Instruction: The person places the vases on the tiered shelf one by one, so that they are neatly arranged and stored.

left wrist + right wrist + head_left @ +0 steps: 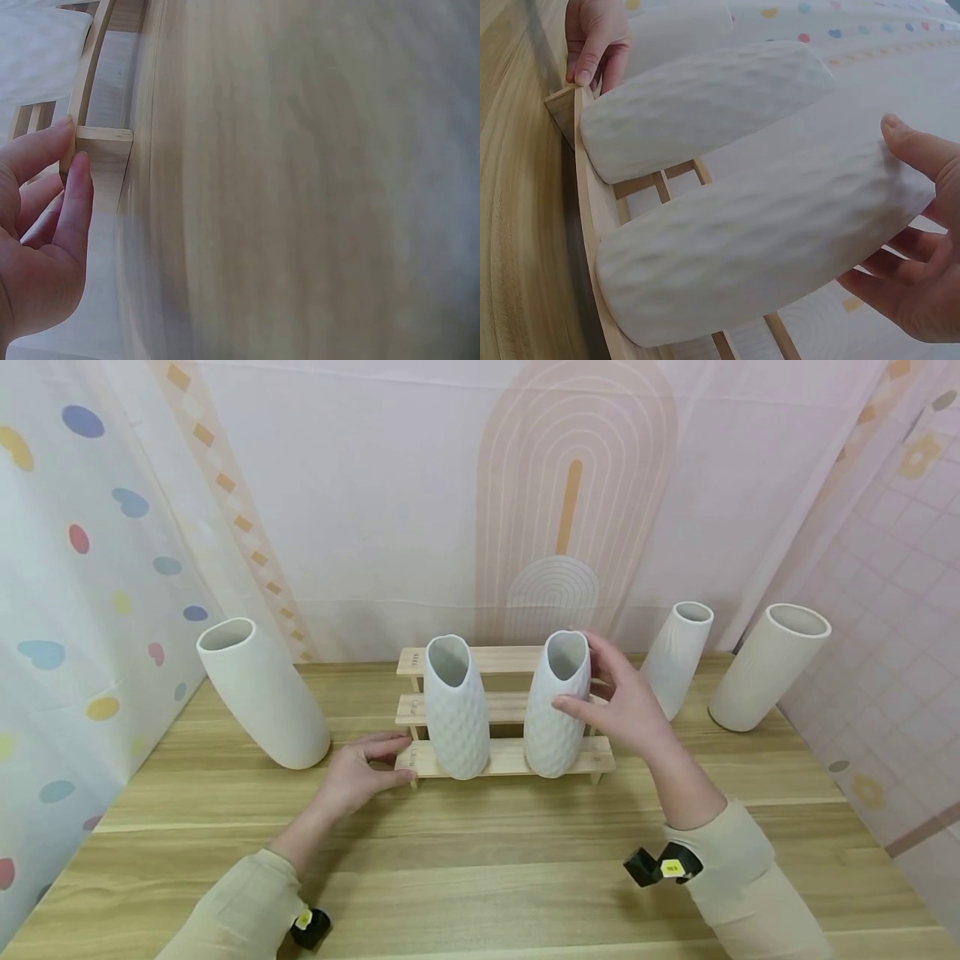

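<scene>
Left hand (363,772): drawn narrow, its thumb and fingers pinching the left end of the lowest board of the stand (506,707), the thumb toward the near side
Right hand (626,706): curved round the upper part of the right dimpled vase (553,735), thumb on the near face, fingers round the right and far side
Stand: pale wood with three stepped boards, the lowest near and the highest far, set on the tabletop (480,868) in front of the far curtain (360,510)
Right dimpled vase: white, on the right part of the lowest board, its base touching the wood, its mouth dipping to a point at the near side
Left dimpled vase (457,727): a white match for the other, standing on the same board to the left, with a gap between the two and neither hand on it
Smooth vase (270,702): white, on the tabletop to the left, apart from the stand
Slim vase (678,660): white, on the far right of the tabletop, partly hidden behind the right hand and forearm
Wide vase (765,672): off-white, right of the slim one and apart from it, its mouth round
Sleeves (757,893): cream, on both forearms, a small black camera (310,929) at the left wrist and another at the right
Curtain: pale, printed with arches and a chain of orange diamonds
</scene>
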The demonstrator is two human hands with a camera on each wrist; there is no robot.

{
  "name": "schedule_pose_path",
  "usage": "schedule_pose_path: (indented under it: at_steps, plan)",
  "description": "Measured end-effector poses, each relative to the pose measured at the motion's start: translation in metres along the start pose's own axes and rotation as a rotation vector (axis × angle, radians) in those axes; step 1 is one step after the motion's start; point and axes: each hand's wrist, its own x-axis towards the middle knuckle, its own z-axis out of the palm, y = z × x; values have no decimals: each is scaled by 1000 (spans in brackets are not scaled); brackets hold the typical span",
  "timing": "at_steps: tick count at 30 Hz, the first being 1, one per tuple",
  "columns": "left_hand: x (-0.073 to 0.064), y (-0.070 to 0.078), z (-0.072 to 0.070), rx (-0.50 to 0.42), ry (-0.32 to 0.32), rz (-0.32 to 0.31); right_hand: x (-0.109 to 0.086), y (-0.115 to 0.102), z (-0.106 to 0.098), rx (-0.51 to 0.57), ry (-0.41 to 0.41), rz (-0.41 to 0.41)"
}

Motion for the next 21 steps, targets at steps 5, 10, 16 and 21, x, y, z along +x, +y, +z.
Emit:
schedule_pose_path:
  at_steps: [5,10,16,21]
  plan:
    - [-1,0,-1,-2,-1,-7,-1,2,-3,-17,-52,-30]
    - [-1,-1,0,-3,-2,-13,-3,5,-2,-41,-61,-29]
    - [0,0,0,-3,-11,-9,-6,5,-2,-68,-21,-24]
    - [0,1,-1,2,-4,-2,-7,5,-5,-81,0,-4]
